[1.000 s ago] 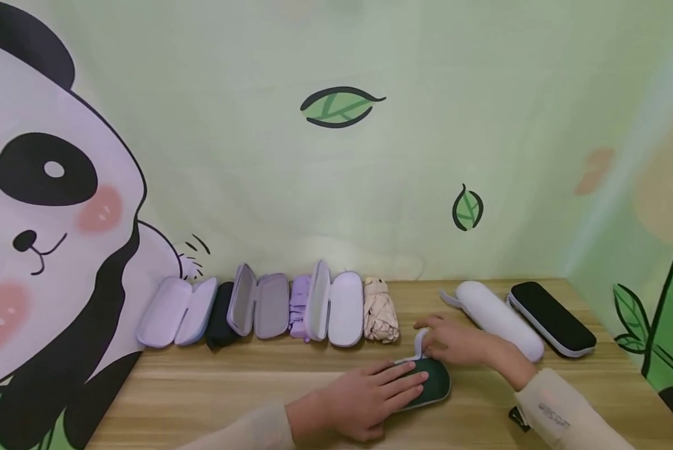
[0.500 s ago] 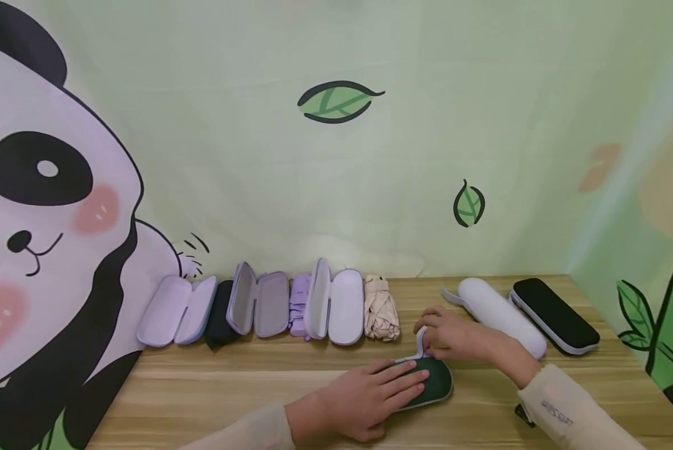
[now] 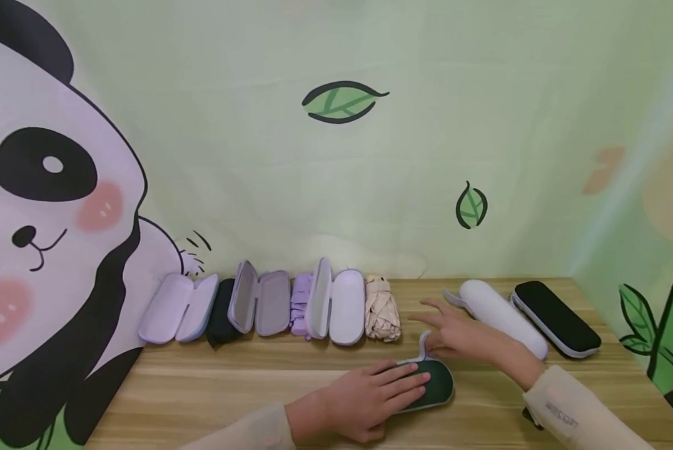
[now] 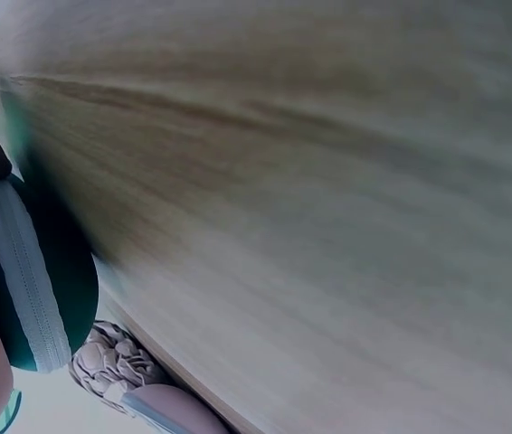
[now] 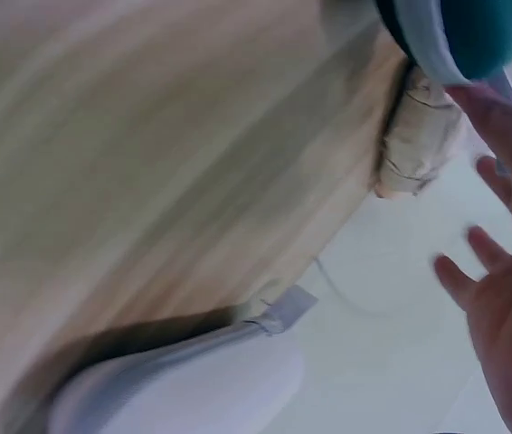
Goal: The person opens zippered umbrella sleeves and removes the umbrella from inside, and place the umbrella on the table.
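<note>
A dark green zip case point(image 3: 438, 382) lies on the wooden table, edged with a pale zip. Across its top rests my left hand point(image 3: 364, 400), fingers extended. The left wrist view shows the case's pale zip band point(image 4: 28, 276) close beside that hand. My right hand point(image 3: 463, 337) is at the far edge of the case, its fingers spread. In the right wrist view, one fingertip touches the rim of the green case point(image 5: 487, 36) while the other fingers stand apart from it. A light wrist strap point(image 3: 425, 344) sticks up from the case beside the right hand.
Left of my hands, a row holds open cases point(image 3: 271, 303), a black folded bundle point(image 3: 222, 312), a purple one point(image 3: 301, 306) and a beige one point(image 3: 381, 309). A white case point(image 3: 500, 315) and a black case point(image 3: 556, 319) lie at the right. A printed wall backs the table.
The right hand's fingers have spread from a closer grip near the strap. The left hand and green case have barely moved; the view has shifted slightly.
</note>
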`<state>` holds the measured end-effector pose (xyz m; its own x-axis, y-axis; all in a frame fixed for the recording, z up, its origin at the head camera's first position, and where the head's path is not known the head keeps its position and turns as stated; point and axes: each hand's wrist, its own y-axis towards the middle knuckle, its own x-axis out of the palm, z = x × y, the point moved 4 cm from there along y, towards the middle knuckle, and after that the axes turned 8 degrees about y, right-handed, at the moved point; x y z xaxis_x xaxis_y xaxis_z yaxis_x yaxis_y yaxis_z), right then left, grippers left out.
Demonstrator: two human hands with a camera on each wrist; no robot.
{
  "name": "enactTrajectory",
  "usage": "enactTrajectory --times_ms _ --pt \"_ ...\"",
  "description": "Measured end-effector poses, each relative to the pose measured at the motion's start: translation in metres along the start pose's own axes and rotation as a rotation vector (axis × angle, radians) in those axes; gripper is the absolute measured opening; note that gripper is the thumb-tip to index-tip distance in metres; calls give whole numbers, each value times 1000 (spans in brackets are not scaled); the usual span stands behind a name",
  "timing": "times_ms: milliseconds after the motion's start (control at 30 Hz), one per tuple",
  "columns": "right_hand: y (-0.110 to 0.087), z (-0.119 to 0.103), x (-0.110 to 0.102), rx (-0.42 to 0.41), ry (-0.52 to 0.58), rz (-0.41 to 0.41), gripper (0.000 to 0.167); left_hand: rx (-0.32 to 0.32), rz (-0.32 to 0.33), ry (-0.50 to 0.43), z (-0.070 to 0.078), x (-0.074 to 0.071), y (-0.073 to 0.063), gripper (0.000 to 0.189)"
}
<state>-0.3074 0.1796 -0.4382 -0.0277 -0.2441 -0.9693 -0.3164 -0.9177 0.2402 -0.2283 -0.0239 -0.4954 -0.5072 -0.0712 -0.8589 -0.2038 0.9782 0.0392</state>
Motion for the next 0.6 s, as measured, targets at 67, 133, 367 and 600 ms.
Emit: enactTrajectory --times_ms 67,133,367,600 --pt "-4 0 0 24 -11 45 13 -1 0 -5 -1 1 0 93" --pt "-7 0 1 62 -14 75 13 -10 1 -10 -2 1 0 94" --pt "-14 -4 10 103 -87 99 9 -38 23 -25 -5 1 -1 92" --pt "-21 -9 17 205 -111 27 5 -35 26 -51 -5 1 2 92"
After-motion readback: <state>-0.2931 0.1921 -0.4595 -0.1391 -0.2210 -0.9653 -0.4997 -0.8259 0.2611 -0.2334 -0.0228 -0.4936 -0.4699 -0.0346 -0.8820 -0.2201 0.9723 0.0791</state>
